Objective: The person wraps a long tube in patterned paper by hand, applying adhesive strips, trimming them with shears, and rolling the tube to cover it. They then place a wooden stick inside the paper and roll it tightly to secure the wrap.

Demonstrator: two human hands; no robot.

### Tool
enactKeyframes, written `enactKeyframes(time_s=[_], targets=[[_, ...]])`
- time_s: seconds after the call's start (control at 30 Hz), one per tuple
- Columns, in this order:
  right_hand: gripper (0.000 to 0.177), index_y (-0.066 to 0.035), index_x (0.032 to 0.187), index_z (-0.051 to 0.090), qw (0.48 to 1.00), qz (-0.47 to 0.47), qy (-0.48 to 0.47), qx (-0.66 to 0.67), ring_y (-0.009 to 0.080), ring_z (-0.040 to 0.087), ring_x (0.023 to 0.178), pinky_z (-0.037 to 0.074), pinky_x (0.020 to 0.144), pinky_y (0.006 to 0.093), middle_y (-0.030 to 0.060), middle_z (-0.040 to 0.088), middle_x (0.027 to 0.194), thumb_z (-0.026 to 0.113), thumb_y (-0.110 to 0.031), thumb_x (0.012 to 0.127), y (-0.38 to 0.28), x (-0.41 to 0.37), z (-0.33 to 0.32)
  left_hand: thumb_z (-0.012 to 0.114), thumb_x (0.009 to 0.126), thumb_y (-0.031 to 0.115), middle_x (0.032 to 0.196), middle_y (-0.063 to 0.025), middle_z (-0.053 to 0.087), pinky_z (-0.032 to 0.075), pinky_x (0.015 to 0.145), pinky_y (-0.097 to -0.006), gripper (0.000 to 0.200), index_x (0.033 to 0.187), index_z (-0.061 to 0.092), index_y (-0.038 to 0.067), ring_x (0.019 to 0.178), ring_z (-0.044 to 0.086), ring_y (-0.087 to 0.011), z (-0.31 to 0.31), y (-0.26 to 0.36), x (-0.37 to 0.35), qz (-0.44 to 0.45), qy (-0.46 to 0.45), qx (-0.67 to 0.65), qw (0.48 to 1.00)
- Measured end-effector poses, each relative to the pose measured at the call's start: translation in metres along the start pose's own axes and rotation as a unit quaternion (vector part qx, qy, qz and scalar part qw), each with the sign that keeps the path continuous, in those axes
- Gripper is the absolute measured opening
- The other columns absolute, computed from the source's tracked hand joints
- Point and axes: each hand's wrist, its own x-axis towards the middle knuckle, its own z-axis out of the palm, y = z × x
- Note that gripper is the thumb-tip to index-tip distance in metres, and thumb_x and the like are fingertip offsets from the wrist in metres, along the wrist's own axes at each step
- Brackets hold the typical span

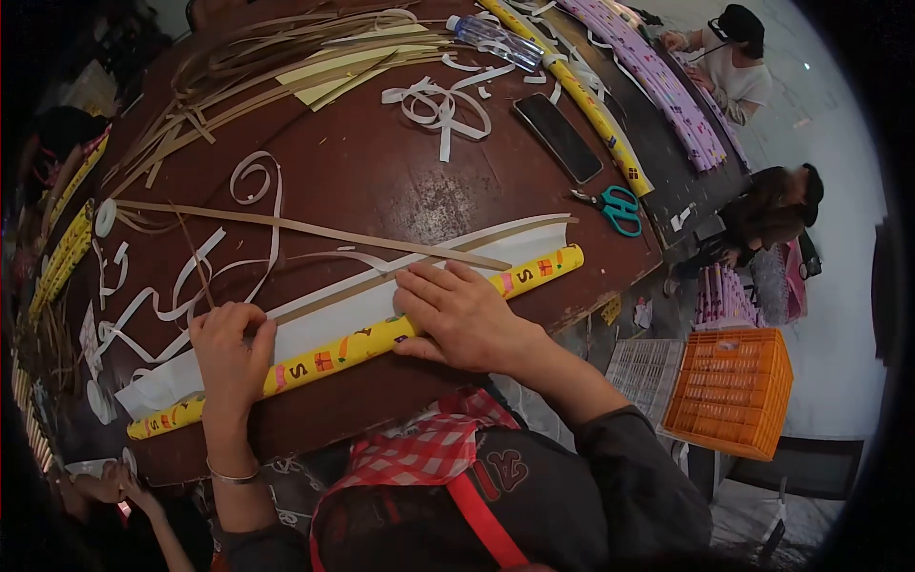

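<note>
A yellow printed paper roll [334, 357] lies slantwise along the near table edge, with a white flap [324, 324] of its sheet showing behind it. A brown strip [334, 296] runs along that flap. My left hand [231, 348] is over the left part of the flap, thumb and fingers pinched together. A thin brown strip [197, 259] rises from its fingertips; the exact grip is partly hidden. My right hand [465, 319] rests palm down across the roll and flap, fingers stretched out. Another long brown strip [315, 229] crosses the table behind the flap.
Curled white strips [143, 319] litter the left side. Farther back are brown strip bundles [238, 57], a water bottle [496, 43], a phone [559, 136], teal-handled scissors [618, 210] and another yellow roll [596, 110]. An orange crate [729, 391] stands right. Other people are around the table.
</note>
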Motion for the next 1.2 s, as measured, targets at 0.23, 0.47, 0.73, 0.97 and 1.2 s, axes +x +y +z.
enactKeyframes(time_s=[0.23, 0.47, 0.73, 0.97, 1.2], targets=[[0.055, -0.003, 0.115, 0.062, 1.0, -0.005, -0.012, 0.003, 0.0334, 0.056, 0.123, 0.045, 0.101, 0.0471, 0.0163, 0.061, 0.129, 0.072, -0.046, 0.082, 0.0, 0.001, -0.003, 0.07, 0.08, 0.01, 0.082, -0.0041, 0.064, 0.041, 0.079, -0.0368, 0.006, 0.083, 0.065, 0.008, 0.081, 0.059, -0.0237, -0.012, -0.013, 0.007, -0.028, 0.023, -0.099, 0.994], [0.054, -0.002, 0.116, 0.062, 1.0, -0.009, -0.008, -0.015, 0.0343, 0.056, 0.123, 0.045, 0.102, 0.047, 0.0165, 0.061, 0.129, 0.071, -0.045, 0.084, 0.001, -0.001, -0.001, 0.07, 0.081, 0.007, 0.092, -0.002, 0.067, 0.042, 0.082, -0.0385, 0.008, 0.089, 0.07, 0.009, 0.09, 0.062, -0.0229, 0.0, 0.006, 0.083, 0.14, 0.027, 0.054, 0.988], [0.051, -0.001, 0.111, 0.062, 1.0, -0.012, 0.006, -0.027, 0.0343, 0.056, 0.121, 0.045, 0.1, 0.0469, 0.017, 0.061, 0.126, 0.07, -0.044, 0.084, 0.0, 0.0, -0.001, 0.069, 0.081, 0.006, 0.099, -0.0027, 0.069, 0.044, 0.09, -0.0428, 0.013, 0.093, 0.07, 0.01, 0.105, 0.062, -0.0255, 0.005, 0.024, 0.126, 0.091, -0.235, 0.172, 0.952], [0.051, -0.002, 0.112, 0.061, 1.0, -0.01, 0.0, -0.015, 0.0356, 0.058, 0.12, 0.047, 0.097, 0.0489, 0.0174, 0.061, 0.126, 0.075, -0.04, 0.081, 0.0, 0.002, -0.002, 0.065, 0.084, 0.023, 0.096, -0.0153, 0.071, 0.052, 0.082, -0.0459, 0.018, 0.095, 0.073, 0.011, 0.095, 0.067, -0.0345, -0.02, -0.056, 0.184, -0.061, 0.079, 0.084, 0.991], [0.052, -0.003, 0.11, 0.062, 1.0, -0.022, 0.002, -0.021, 0.0359, 0.057, 0.121, 0.047, 0.096, 0.0489, 0.0177, 0.061, 0.127, 0.076, -0.041, 0.079, 0.001, 0.002, -0.002, 0.078, 0.075, 0.052, 0.131, -0.0294, 0.057, 0.051, 0.095, -0.0416, 0.087, 0.136, 0.051, -0.004, 0.116, 0.06, -0.0409, -0.051, -0.195, 0.169, -0.297, 0.266, 0.004, 0.917]])
